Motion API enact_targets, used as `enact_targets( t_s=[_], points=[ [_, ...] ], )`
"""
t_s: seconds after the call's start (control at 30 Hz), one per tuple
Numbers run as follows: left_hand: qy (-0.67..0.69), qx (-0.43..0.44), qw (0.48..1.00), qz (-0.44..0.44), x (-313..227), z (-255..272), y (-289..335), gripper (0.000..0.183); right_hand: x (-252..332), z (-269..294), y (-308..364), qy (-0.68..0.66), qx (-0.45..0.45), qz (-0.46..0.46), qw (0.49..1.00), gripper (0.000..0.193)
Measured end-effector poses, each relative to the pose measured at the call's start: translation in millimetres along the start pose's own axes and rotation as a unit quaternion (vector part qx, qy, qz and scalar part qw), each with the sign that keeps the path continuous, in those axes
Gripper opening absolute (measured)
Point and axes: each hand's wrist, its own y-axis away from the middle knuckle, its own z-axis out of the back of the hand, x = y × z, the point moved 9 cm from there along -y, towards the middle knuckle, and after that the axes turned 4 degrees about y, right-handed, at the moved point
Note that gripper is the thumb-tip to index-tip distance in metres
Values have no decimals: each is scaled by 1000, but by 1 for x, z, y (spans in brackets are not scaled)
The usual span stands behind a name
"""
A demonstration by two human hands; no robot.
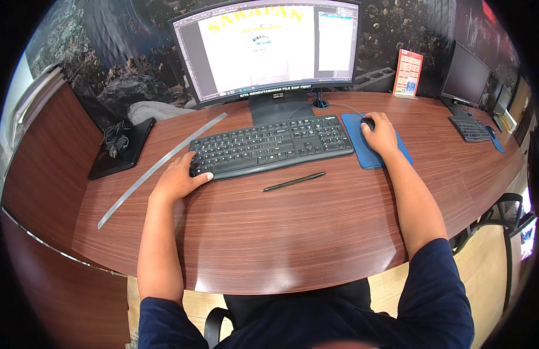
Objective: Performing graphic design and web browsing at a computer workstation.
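Observation:
My left hand [179, 177] rests at the left end of a black keyboard [272, 145], fingers apart, with its thumb near the front edge and fingertips by the leftmost keys. On a blue mouse pad [371, 159], my right hand [380, 135] curves over a dark computer mouse [368, 123], which shows only in part. A black pen [293, 181] lies just in front of the keyboard. Behind the keyboard, a curved monitor [265, 52] displays a white page with yellow and green lettering and a panel at its right.
A metal ruler [159, 173] lies left of the keyboard. Further left, a coiled black cable [115, 139] sits on a closed black laptop [130, 152] beside a wooden partition [51, 142]. An orange-and-white stand card [408, 74], second monitor [466, 74] and second keyboard [469, 128] stand at the right.

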Motion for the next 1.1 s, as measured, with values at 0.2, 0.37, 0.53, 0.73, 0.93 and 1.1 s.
enact_targets(
  t_s=[0.2, 0.37, 0.53, 0.73, 0.93, 1.1],
  points=[
    [-8, -10, 1000, -3, 11, 4, 2, 98, 9, -9, -3, 32, -4, 34, 999, 41],
    [-20, -48, 997, -61, -22, 12, 0, 69, 53, 32, 13, 120, -169, 158, 965, 46],
    [5, -34, 988, -148, -37, 7, 7, 40, 197, 12, 55, -47, -31, 334, 941, 20],
    [5, -47, 987, -155, -34, 8, 11, 39, 230, 0, 54, -73, -38, 307, 948, 17],
    [-12, -41, 985, -168, -54, 6, 13, 38, 56, 28, 7, 95, -124, 64, 986, 23],
    [-11, -31, 985, -171, -52, 5, 13, 38, -19, 5, 1, -17, -36, -60, 997, 41]
  ],
)
